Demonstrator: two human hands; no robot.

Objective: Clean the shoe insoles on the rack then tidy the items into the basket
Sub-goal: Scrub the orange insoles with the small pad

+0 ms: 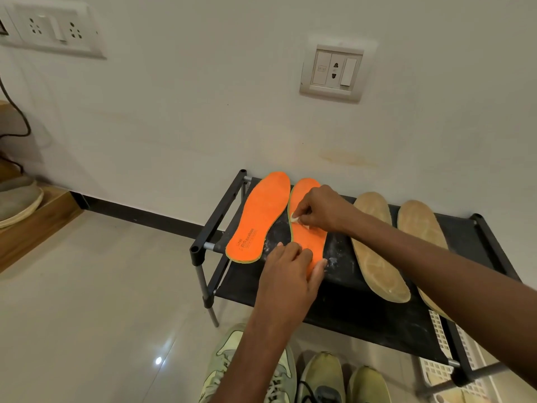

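On the black shoe rack (pixel 343 274), the left hand (pixel 290 274) is pressing flat, fingers straight, pinning the second orange insole (pixel 309 237), seemingly so it won't slide, while the right hand (pixel 322 209) is pinching a white wad (pixel 294 218) against it.

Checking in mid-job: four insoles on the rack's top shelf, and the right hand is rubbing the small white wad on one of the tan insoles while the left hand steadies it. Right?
Not quite. The head view shows the right hand rubbing the small white wad on an orange insole, not a tan one. The left hand steadies that insole, and four insoles lie on the rack's top shelf.
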